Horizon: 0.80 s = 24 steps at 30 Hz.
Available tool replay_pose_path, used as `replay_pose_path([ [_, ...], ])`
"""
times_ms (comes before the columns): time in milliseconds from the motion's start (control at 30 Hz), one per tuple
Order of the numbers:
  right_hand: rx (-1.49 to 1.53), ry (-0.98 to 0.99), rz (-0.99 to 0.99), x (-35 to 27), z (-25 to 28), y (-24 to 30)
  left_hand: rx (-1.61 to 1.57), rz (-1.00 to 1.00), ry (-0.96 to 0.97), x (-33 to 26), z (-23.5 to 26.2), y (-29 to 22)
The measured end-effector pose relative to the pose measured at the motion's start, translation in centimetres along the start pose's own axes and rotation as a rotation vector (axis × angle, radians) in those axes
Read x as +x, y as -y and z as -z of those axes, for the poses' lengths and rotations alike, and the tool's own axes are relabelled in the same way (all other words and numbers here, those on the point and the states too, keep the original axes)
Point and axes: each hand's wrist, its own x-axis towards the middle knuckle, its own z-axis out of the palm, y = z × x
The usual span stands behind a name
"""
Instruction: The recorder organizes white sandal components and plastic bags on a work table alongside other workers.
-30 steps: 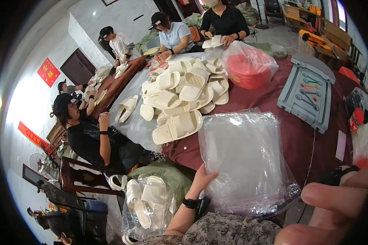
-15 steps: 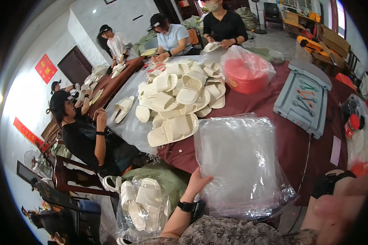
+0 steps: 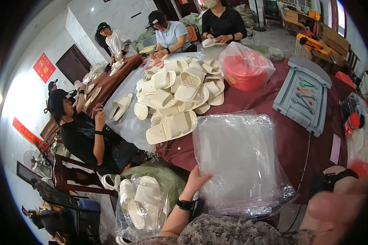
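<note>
My left hand [image 3: 197, 180] pinches the left edge of a stack of clear bags [image 3: 237, 155], which lies over the worktop's [image 3: 173, 157] near edge, just beside the cream slippers [image 3: 171, 128]. My right hand [image 3: 339, 212] blurs at the right rim; I can't tell whether its fingers are spread.

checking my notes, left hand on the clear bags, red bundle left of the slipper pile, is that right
Wrong side: the head view shows the red bundle right of the slipper pile; the left hand is on the clear bags.
</note>
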Motion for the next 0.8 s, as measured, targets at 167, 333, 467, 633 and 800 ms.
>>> replay_pose_path([
  [167,-0.015,0.062,-0.006,0.1,1.1,-0.1,-0.129,-0.005,0.015,0.3,0.0,-0.1],
  [333,-0.039,0.086,0.004,0.0,2.2,-0.3,0.043,0.016,-0.014,-0.5,0.0,-0.7],
  [467,-0.021,0.119,0.010,0.0,2.6,-0.4,0.038,0.023,-0.020,-0.3,-0.1,-0.4],
  [633,0.021,0.175,0.021,0.3,2.8,-0.6,0.034,-0.054,-0.001,0.5,-0.3,1.0],
  [800,0.045,0.221,0.014,-0.1,3.1,-1.0,-0.059,0.002,0.000,0.3,-0.2,-0.1],
])
